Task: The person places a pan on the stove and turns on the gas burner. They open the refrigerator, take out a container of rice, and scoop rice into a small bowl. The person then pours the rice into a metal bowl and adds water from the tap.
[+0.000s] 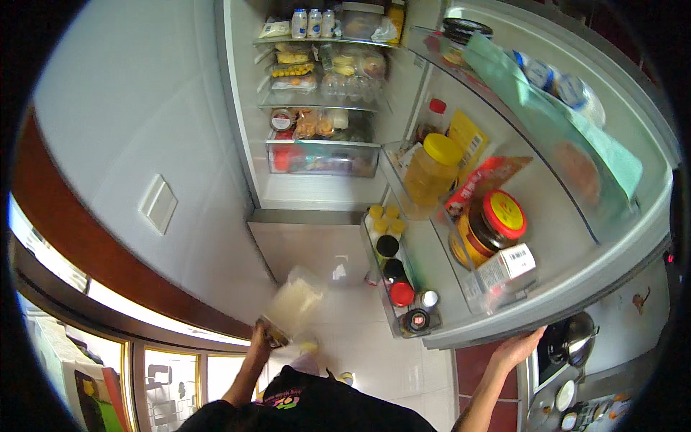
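Observation:
My left hand (pixel 263 341) is closed on the lower end of a pale, blurred plastic package (pixel 296 303), held low at the left in front of the refrigerator. What is inside the package cannot be told. At the right, my right hand (pixel 519 350) rests with its fingers on the outer edge of the open refrigerator door (pixel 610 264). The door's shelves hold a jar with a yellow lid (pixel 432 167), a dark jar with a red and yellow lid (pixel 488 227) and a small white box (pixel 507 264).
The refrigerator's shelves (pixel 318 102) carry packed food and small bottles. A door bin (pixel 378 275) with several lidded bottles juts out low. A wall with a switch (pixel 158 204) stands at the left. A wok (pixel 575 340) sits on the counter at the right, beyond the door.

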A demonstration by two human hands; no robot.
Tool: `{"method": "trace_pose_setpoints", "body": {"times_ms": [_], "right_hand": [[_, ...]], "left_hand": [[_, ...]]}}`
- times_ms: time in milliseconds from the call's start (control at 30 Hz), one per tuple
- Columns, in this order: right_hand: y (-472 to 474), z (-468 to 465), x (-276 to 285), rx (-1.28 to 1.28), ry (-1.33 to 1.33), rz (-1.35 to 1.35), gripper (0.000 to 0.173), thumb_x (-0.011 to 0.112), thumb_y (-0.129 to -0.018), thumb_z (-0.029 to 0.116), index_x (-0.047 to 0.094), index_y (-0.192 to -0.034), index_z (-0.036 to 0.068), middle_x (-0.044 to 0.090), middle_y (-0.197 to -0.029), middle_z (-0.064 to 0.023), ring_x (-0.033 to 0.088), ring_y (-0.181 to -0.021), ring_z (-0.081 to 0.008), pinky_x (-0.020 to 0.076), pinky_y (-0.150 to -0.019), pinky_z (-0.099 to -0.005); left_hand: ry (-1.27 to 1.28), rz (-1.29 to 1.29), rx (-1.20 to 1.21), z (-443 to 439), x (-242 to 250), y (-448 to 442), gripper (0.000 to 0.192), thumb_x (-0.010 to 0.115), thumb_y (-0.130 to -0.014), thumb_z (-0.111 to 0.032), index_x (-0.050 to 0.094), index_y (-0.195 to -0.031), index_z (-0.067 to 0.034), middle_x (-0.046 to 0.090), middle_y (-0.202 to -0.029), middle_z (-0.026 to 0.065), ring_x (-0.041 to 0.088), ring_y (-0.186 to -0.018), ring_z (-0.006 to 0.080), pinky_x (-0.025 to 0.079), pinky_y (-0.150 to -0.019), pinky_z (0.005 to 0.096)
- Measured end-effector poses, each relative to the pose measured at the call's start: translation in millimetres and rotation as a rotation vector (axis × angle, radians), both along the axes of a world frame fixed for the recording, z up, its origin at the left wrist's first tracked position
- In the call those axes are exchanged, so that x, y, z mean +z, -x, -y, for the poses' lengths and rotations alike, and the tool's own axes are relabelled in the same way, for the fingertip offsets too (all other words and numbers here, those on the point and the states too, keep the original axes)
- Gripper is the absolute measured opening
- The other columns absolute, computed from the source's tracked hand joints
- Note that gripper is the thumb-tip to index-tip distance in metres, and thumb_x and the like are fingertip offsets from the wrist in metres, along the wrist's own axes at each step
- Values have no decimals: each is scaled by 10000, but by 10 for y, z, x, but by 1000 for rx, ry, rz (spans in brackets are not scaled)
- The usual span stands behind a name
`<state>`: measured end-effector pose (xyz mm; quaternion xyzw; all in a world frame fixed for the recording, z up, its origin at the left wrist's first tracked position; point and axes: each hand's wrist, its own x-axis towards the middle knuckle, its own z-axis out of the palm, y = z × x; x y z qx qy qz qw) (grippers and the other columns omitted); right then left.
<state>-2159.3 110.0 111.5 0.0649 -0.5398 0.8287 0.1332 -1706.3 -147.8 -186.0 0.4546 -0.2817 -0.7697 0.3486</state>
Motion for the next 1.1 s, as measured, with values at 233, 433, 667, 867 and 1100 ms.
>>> {"method": "trace_pose_setpoints", "body": {"times_ms": [233, 433, 667, 867, 1100], "right_hand": [[-723, 52, -54, 21, -299, -99, 531, 393, -1011, 339, 369, -1384, -39, 395, -1416, -153, 352, -1308, -239, 246, -1094, -355], [-1683, 293, -60, 306, -111, 81, 473, 425, -1009, 330, 410, -1324, -22, 453, -1327, -134, 405, -1233, -216, 311, -1036, -348], [-1933, -123, -505, 622, -771, -83, 199, 516, -954, 145, 580, -1094, 19, 603, -1065, -95, 583, -995, -178, 455, -885, -309], [-2261, -1396, -1904, 551, -1147, 357, 557, 626, -888, 401, 526, -1227, -29, 588, -1189, -190, 569, -1117, -268, 462, -931, -372], [-2793, -2575, -2384, 570, -457, 980, 892, 565, -825, 654, 348, -1398, 6, 367, -1414, -214, 388, -1302, -337, 392, -1017, -496]], "left_hand": [[-146, 109, -186, -825, -714, -861, 475, 591, -848, -409, 455, -1220, -147, 356, -1287, 162, 482, -1106, 376, 509, -808, 519], [57, 363, -582, -1016, -1139, -1247, 377, 589, -869, -355, 537, -1136, -93, 394, -1294, 156, 492, -1112, 334, 519, -807, 447], [498, 213, -837, -1152, -1248, -946, 423, 654, -857, -302, 489, -1178, -83, 512, -1097, 111, 513, -1004, 240, 455, -819, 395], [45, 244, -1107, -1252, -315, -147, 606, 629, -816, -327, 319, -1272, -76, 449, -1193, 153, 514, -1073, 293, 521, -786, 441], [177, 151, -1374, -1867, 658, 884, 777, 646, -792, -297, 218, -1403, -79, 427, -1267, 188, 477, -1145, 328, 490, -863, 461]]}}
